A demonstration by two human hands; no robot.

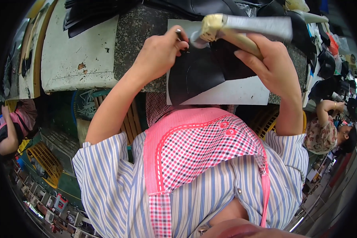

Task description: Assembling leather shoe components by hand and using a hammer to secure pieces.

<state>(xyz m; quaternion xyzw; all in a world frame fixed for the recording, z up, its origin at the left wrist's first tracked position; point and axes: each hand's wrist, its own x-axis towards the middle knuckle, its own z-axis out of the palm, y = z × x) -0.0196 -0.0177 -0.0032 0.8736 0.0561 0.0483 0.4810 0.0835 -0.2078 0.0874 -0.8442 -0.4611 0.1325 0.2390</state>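
Observation:
My right hand (271, 61) is closed around the pale handle of a hammer (242, 43). The hammer's head hangs just right of my left hand, and its silvery metal part is blurred. Closed over the black sheet's upper left corner, my left hand (159, 53) pinches a short dark rod with a shiny metal end (179, 34); its lower end is hidden by my fingers. The black leather-like sheet (194, 73) bears a faint dotted line and lies on a white board (238, 93). Another black part beneath the hammer is partly covered by my right hand.
Stacked black pieces (89, 16) lie at the table's far left, over a pale worn surface (79, 59). More black pieces and bags crowd the right. Below the table at left is a yellow basket (45, 164). Other people sit at left (18, 123) and right (325, 133).

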